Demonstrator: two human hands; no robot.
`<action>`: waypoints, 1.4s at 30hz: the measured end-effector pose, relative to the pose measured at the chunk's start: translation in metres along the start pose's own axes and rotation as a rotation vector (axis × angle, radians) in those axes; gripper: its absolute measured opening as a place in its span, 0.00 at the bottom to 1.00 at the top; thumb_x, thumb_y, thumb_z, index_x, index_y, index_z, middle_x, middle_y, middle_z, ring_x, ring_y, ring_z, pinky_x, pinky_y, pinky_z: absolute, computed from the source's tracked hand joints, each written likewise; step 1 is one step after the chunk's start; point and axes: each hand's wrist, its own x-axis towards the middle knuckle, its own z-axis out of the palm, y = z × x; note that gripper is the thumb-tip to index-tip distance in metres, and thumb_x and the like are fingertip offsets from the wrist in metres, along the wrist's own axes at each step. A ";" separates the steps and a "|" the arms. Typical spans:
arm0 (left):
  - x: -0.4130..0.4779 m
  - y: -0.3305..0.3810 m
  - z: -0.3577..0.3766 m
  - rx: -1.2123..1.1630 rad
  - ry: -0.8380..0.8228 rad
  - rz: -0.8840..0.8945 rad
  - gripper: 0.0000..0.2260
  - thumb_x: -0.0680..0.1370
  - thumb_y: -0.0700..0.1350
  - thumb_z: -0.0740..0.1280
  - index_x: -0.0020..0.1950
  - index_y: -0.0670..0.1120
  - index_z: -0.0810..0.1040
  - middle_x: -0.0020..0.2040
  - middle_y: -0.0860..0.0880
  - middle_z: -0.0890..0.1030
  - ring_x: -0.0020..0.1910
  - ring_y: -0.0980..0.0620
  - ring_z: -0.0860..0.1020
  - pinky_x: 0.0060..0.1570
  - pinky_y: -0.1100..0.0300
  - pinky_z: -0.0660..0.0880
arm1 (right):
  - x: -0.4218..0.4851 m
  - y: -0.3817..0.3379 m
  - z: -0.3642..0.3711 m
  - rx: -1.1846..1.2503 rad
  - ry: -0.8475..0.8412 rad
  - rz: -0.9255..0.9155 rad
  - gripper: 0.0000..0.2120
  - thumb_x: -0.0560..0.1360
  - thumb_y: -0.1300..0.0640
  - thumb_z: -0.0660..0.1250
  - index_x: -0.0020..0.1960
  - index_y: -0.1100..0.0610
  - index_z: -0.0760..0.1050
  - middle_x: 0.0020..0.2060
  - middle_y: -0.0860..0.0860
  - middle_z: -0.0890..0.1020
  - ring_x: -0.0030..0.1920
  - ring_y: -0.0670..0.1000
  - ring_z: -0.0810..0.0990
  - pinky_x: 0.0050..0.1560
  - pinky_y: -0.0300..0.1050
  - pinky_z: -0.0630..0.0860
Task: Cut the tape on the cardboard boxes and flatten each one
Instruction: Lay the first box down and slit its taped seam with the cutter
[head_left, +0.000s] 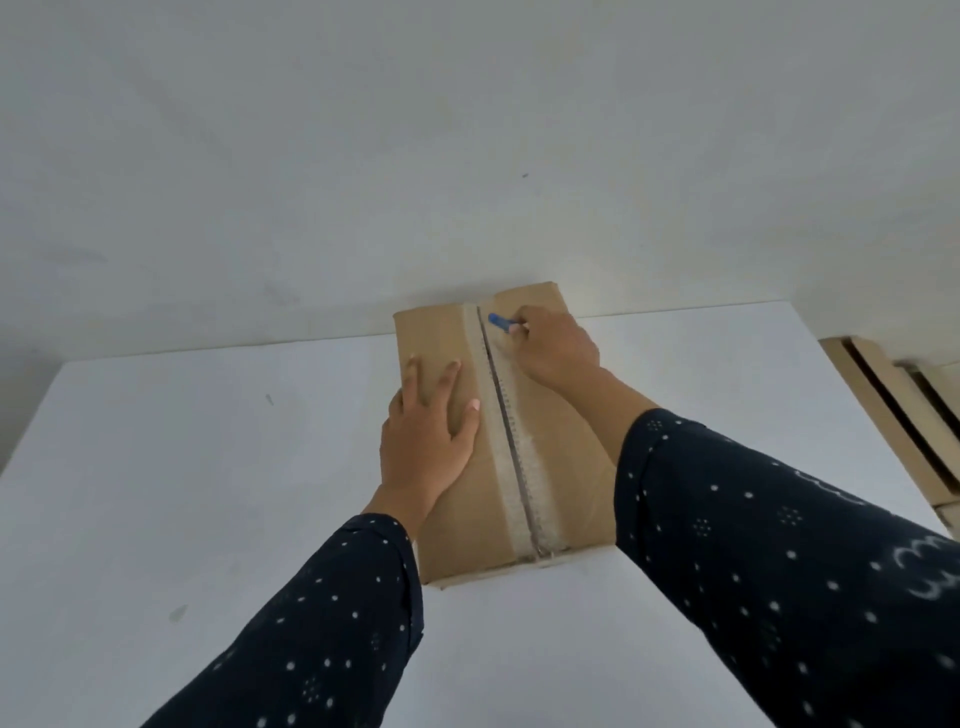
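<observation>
A brown cardboard box (561, 447) lies on the white table (208, 467), its far end against the wall. A strip of clear tape (506, 467) runs lengthwise over its centre seam, with a dark line along the middle. My left hand (426, 431) presses flat on the left flap, fingers straight. My right hand (556, 345) grips a blue cutter (500, 321) near the far end of the seam, with the tip just right of the tape.
Flat cardboard pieces (893, 410) lean at the right, past the table's edge. A plain white wall (467, 156) stands directly behind the table.
</observation>
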 end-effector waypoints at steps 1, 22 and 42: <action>0.000 -0.002 0.000 -0.006 0.002 0.005 0.26 0.81 0.65 0.52 0.79 0.64 0.54 0.82 0.52 0.45 0.76 0.41 0.60 0.71 0.43 0.67 | 0.003 0.001 0.006 0.110 -0.034 0.037 0.11 0.83 0.54 0.54 0.55 0.54 0.74 0.40 0.49 0.76 0.39 0.51 0.75 0.36 0.44 0.67; 0.002 -0.005 0.002 0.060 -0.058 0.110 0.27 0.81 0.65 0.54 0.79 0.63 0.54 0.81 0.52 0.44 0.77 0.39 0.57 0.72 0.42 0.65 | -0.025 0.011 0.005 0.182 0.011 0.117 0.11 0.83 0.55 0.54 0.57 0.54 0.75 0.41 0.51 0.78 0.37 0.49 0.73 0.38 0.44 0.70; 0.001 -0.003 0.009 0.009 -0.076 0.035 0.36 0.81 0.66 0.51 0.83 0.52 0.41 0.82 0.56 0.38 0.81 0.46 0.48 0.77 0.46 0.60 | -0.007 -0.040 -0.001 -0.408 -0.075 -0.038 0.08 0.76 0.65 0.57 0.51 0.58 0.73 0.38 0.52 0.75 0.39 0.53 0.76 0.31 0.43 0.68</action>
